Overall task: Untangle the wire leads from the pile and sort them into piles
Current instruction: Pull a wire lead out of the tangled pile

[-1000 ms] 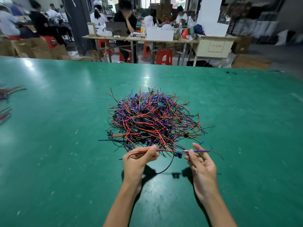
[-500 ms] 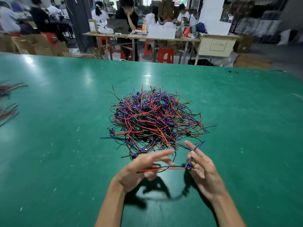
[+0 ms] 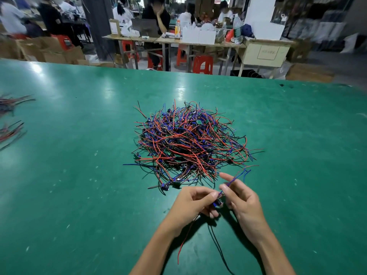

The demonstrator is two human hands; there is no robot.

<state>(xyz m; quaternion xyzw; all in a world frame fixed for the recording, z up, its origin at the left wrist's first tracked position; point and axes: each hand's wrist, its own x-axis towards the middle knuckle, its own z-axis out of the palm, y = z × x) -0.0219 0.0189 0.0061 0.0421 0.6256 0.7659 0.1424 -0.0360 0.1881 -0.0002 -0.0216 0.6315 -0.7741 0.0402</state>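
We are working bare-armed: our left hand [image 3: 193, 203] and right hand [image 3: 243, 203] are wearing no gloves, rings or watch, and no sleeves are reaching our forearms.

Single head cam, fwd-down over green table [image 3: 69, 175], close above hands.

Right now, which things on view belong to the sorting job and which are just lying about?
Job: tangled wire pile; wire lead held by left hand and right hand; sorted leads; green table.
Lying about: red stools; cardboard boxes; far bench.
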